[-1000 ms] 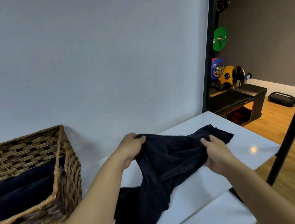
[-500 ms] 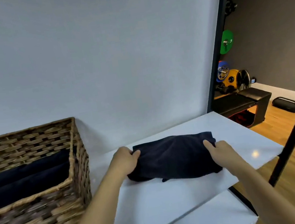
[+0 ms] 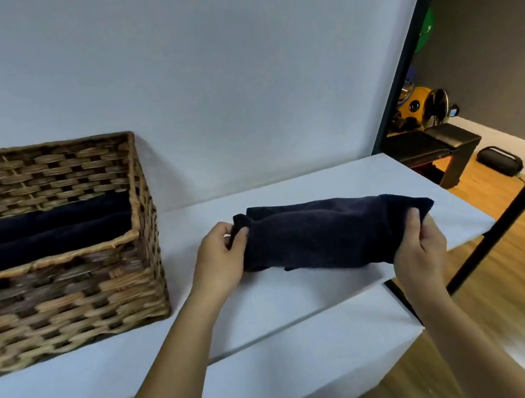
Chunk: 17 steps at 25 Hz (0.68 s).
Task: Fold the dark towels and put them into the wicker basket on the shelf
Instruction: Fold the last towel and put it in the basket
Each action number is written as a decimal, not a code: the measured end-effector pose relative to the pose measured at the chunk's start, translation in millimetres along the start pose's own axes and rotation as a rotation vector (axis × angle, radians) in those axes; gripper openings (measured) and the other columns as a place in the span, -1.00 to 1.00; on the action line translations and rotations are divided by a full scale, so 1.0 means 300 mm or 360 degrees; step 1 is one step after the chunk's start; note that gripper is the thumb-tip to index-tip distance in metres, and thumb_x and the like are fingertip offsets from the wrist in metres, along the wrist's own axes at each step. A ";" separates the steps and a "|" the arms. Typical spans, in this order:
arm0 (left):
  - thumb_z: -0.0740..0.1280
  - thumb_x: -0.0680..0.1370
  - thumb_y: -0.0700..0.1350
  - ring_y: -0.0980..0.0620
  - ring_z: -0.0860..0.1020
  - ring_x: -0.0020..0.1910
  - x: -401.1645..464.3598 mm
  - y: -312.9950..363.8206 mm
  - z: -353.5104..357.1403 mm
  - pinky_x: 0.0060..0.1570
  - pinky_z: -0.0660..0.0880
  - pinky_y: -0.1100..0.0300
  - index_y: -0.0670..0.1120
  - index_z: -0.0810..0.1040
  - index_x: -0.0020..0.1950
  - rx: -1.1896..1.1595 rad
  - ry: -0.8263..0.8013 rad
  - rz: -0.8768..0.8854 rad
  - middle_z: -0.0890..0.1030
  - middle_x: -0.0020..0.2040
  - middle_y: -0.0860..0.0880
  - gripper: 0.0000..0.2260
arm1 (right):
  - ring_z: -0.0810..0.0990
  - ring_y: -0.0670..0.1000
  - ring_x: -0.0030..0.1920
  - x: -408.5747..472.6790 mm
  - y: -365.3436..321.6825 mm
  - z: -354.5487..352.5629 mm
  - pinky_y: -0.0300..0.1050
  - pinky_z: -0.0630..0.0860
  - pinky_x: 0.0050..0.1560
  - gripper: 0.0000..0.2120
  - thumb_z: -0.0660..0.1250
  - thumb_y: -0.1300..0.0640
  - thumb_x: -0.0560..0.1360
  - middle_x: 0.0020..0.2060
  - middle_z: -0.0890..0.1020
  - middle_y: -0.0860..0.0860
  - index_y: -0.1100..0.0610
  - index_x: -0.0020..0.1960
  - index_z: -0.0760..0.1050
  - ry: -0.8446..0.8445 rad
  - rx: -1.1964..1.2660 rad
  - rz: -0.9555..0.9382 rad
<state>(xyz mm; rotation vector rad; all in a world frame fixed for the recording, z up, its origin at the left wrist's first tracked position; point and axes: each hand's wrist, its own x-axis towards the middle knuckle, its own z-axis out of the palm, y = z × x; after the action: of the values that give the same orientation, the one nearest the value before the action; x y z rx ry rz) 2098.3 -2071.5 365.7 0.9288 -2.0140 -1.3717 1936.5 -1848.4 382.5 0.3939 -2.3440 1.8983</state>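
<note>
A plain pale wall [image 3: 198, 70] rises behind the white shelf [image 3: 271, 301]. At its right edge stands a black upright post [image 3: 405, 63]; beyond it a dark grey wall [image 3: 505, 36] and wooden floor [image 3: 513, 295]. There sit a black padded bench [image 3: 436, 145], coloured weight plates [image 3: 422, 102] and a black cylindrical speaker [image 3: 499, 161]. A black bar [image 3: 514, 215] slants across the right foreground.

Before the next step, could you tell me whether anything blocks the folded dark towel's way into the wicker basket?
Nothing visible: bare white shelf separates the folded dark towel from the open-topped wicker basket.
</note>
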 end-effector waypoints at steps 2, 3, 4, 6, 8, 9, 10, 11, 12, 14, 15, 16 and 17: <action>0.32 0.63 0.01 0.03 0.51 -0.27 -0.070 -0.056 0.005 -0.26 0.41 0.13 -0.09 0.52 -0.14 0.0292 -0.0077 0.0009 0.61 -0.25 -0.03 -0.78 | 0.37 -0.01 -0.33 -0.047 0.052 0.016 -0.05 0.31 -0.32 -0.57 0.03 -0.04 0.72 -0.35 0.41 0.05 0.18 -0.20 0.37 -0.0162 -0.0093 0.0047; 0.33 0.62 0.01 0.07 0.49 -0.29 -0.108 -0.074 -0.001 -0.26 0.40 0.15 -0.07 0.52 -0.15 0.0277 -0.0084 0.0026 0.59 -0.27 0.01 -0.79 | 0.33 0.00 -0.36 -0.064 0.075 0.019 -0.03 0.29 -0.33 -0.58 0.04 -0.03 0.71 -0.38 0.37 0.04 0.18 -0.23 0.32 -0.0216 -0.0101 0.0033; 0.34 0.62 0.01 0.10 0.48 -0.30 -0.142 -0.084 -0.010 -0.25 0.40 0.17 -0.04 0.52 -0.16 0.0232 -0.0072 0.0025 0.58 -0.28 0.04 -0.80 | 0.32 -0.01 -0.37 -0.080 0.092 0.019 -0.03 0.28 -0.33 -0.59 0.06 -0.02 0.71 -0.39 0.35 0.05 0.18 -0.24 0.29 -0.0271 -0.0089 -0.0002; 0.34 0.62 -0.01 0.11 0.49 -0.28 -0.211 -0.090 -0.036 -0.20 0.42 0.18 -0.01 0.51 -0.17 0.0147 0.0003 0.0002 0.59 -0.26 0.01 -0.81 | 0.37 0.01 -0.34 -0.128 0.114 0.015 -0.02 0.35 -0.33 -0.61 0.10 -0.02 0.70 -0.36 0.39 0.14 0.21 -0.19 0.32 -0.0415 -0.0052 -0.0069; 0.33 0.63 -0.01 0.09 0.51 -0.26 -0.292 -0.096 -0.051 -0.17 0.45 0.13 0.00 0.51 -0.16 0.0126 0.0111 -0.0012 0.60 -0.23 -0.02 -0.82 | 0.42 0.06 -0.21 -0.184 0.136 0.004 0.02 0.39 -0.21 -0.64 0.12 -0.02 0.68 -0.34 0.44 0.16 0.19 -0.18 0.34 -0.0607 -0.0002 -0.0165; 0.33 0.63 -0.02 0.09 0.49 -0.27 -0.337 -0.095 -0.052 -0.19 0.44 0.14 -0.01 0.50 -0.16 0.0142 0.0162 -0.0020 0.59 -0.25 0.00 -0.82 | 0.40 0.08 -0.11 -0.207 0.149 -0.003 0.00 0.38 -0.13 -0.66 0.12 0.00 0.68 -0.35 0.44 0.09 0.16 -0.21 0.32 -0.0696 -0.0005 -0.0187; 0.32 0.64 -0.02 0.11 0.46 -0.30 -0.386 -0.094 -0.046 -0.21 0.42 0.16 -0.01 0.49 -0.16 0.0144 0.0224 -0.0029 0.56 -0.28 0.04 -0.81 | 0.37 0.08 -0.02 -0.227 0.168 -0.010 -0.01 0.35 -0.05 -0.67 0.11 0.04 0.69 -0.35 0.45 0.04 0.15 -0.22 0.30 -0.0782 -0.0017 -0.0164; 0.32 0.64 -0.03 0.12 0.44 -0.31 -0.451 -0.088 -0.031 -0.22 0.40 0.19 -0.02 0.47 -0.16 0.0140 0.0298 -0.0037 0.53 -0.30 0.07 -0.81 | 0.35 0.07 0.03 -0.251 0.188 -0.023 -0.01 0.32 0.00 -0.68 0.10 0.05 0.69 -0.33 0.46 0.00 0.14 -0.22 0.30 -0.0882 -0.0014 -0.0134; 0.31 0.65 -0.03 0.13 0.43 -0.30 -0.517 -0.089 -0.016 -0.23 0.39 0.22 -0.03 0.46 -0.16 0.0139 0.0372 -0.0045 0.52 -0.29 0.07 -0.80 | 0.35 0.08 0.03 -0.283 0.212 -0.033 -0.02 0.31 0.01 -0.68 0.09 0.05 0.69 -0.31 0.46 -0.01 0.13 -0.21 0.30 -0.0974 0.0022 -0.0140; 0.31 0.65 -0.02 0.11 0.46 -0.27 -0.669 -0.124 0.001 -0.23 0.39 0.27 -0.05 0.46 -0.15 0.0163 0.0511 -0.0094 0.54 -0.25 0.03 -0.79 | 0.39 0.10 -0.07 -0.363 0.284 -0.047 -0.01 0.34 -0.03 -0.70 0.08 0.03 0.70 -0.30 0.46 -0.02 0.11 -0.17 0.34 -0.1187 0.0076 -0.0164; 0.31 0.65 -0.02 0.11 0.47 -0.29 -0.758 -0.173 0.001 -0.25 0.39 0.27 -0.05 0.46 -0.15 0.0180 0.0567 -0.0181 0.56 -0.25 0.00 -0.79 | 0.44 0.10 -0.10 -0.412 0.322 -0.052 -0.02 0.37 -0.04 -0.71 0.08 0.02 0.70 -0.26 0.49 -0.01 0.12 -0.13 0.38 -0.1341 0.0056 -0.0153; 0.31 0.65 -0.02 0.11 0.46 -0.32 -0.858 -0.226 0.000 -0.27 0.38 0.25 -0.06 0.46 -0.16 0.0187 0.0627 -0.0329 0.57 -0.26 -0.02 -0.79 | 0.49 0.09 -0.09 -0.471 0.366 -0.053 -0.05 0.39 -0.03 -0.71 0.08 0.00 0.70 -0.21 0.53 0.01 0.14 -0.09 0.41 -0.1556 -0.0026 -0.0130; 0.32 0.64 -0.03 0.09 0.47 -0.34 -0.979 -0.296 -0.007 -0.29 0.38 0.24 -0.08 0.45 -0.18 0.0223 0.0679 -0.0555 0.56 -0.30 -0.05 -0.77 | 0.53 0.08 -0.04 -0.535 0.407 -0.056 -0.07 0.41 0.00 -0.68 0.08 -0.02 0.70 -0.14 0.56 0.02 0.18 -0.04 0.45 -0.1834 -0.0173 -0.0062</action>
<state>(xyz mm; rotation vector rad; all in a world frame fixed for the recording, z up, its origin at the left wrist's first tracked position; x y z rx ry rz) 2305.1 -1865.9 270.2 1.5480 -1.6879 -1.0854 2057.7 -1787.0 232.5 1.9080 -2.9116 1.7057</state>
